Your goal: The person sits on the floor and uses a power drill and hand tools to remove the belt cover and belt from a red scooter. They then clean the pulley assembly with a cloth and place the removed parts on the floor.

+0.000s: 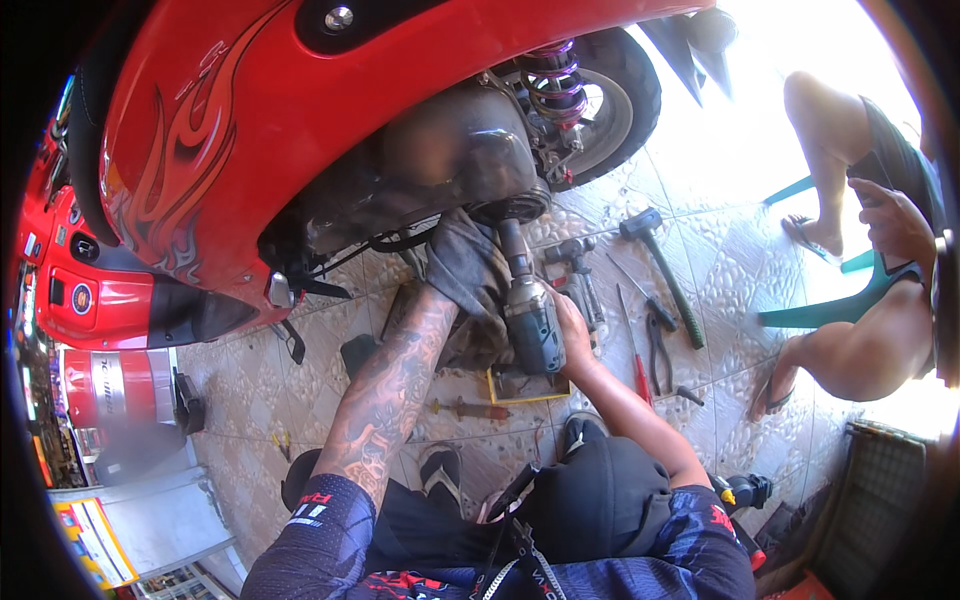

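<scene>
My right hand (573,325) grips a dark teal impact wrench (534,325), fingers wrapped round its handle. The wrench's long socket (514,245) points up to a round dark metal part (510,203) on the scooter's engine casing (455,150). Beside the socket, a grey rag (466,260) covers my left hand, whose fingers are hidden; the hand holds the rag against the underside of that round part. Above both hands is the red scooter (230,130) with flame graphics. Its rear wheel (610,105) and purple shock spring (556,85) lie just beyond.
On the tiled floor to my right lie a mallet (664,270), a red screwdriver (640,365), pliers (658,355) and another power tool (576,280). A yellow-edged tray (540,398) sits near my feet. Another person (885,260) sits on a green stool (830,312) at right.
</scene>
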Available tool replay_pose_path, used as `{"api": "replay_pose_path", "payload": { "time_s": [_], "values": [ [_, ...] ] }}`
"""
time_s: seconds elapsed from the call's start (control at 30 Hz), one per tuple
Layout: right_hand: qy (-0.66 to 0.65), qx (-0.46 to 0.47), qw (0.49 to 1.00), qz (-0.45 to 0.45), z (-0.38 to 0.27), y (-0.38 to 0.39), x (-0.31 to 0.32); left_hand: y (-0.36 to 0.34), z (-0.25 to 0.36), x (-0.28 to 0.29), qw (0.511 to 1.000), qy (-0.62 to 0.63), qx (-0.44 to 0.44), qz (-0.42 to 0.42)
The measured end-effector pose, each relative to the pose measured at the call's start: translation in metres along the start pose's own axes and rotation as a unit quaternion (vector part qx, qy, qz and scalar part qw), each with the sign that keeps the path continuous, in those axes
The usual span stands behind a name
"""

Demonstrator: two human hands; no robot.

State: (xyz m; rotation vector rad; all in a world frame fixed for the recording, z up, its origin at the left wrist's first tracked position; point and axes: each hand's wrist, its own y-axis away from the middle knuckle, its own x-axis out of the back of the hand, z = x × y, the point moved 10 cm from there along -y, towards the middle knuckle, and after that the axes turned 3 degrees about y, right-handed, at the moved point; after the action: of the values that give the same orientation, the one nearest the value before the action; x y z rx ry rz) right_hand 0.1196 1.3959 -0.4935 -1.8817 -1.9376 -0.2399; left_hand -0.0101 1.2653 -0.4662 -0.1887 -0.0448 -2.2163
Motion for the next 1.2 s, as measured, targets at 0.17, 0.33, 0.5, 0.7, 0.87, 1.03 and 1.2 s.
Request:
{"api": "replay_pose_path", "payload": {
  "time_s": [0.17,0.33,0.5,0.7,0.87,1.03,1.2],
  "values": [
    [0.094,0.036,0.994,-0.053,-0.009,0.015,0.004,0.007,0.007,-0.003,0.9,-0.425,-0.1,0.012],
    [0.012,0.011,0.997,-0.069,0.002,0.035,0.021,0.008,0.016,-0.006,0.7,-0.702,-0.118,0.057],
    [-0.242,-0.126,0.949,-0.159,0.027,0.054,0.031,0.007,0.043,-0.026,0.574,-0.814,-0.085,-0.003],
    [-0.247,-0.24,0.938,-0.036,0.054,0.092,0.091,0.024,0.085,-0.043,0.52,-0.843,-0.139,-0.011],
    [-0.309,-0.376,0.872,-0.047,0.1,0.147,0.099,0.041,0.084,-0.034,0.763,-0.628,-0.154,0.02],
    [-0.254,-0.532,0.807,-0.03,0.166,0.214,0.09,0.052,0.066,-0.028,0.92,-0.376,-0.111,0.013],
    [-0.403,-0.562,0.723,0.013,0.191,0.237,0.068,0.07,0.061,-0.021,0.937,-0.337,-0.088,0.012]
  ]
}}
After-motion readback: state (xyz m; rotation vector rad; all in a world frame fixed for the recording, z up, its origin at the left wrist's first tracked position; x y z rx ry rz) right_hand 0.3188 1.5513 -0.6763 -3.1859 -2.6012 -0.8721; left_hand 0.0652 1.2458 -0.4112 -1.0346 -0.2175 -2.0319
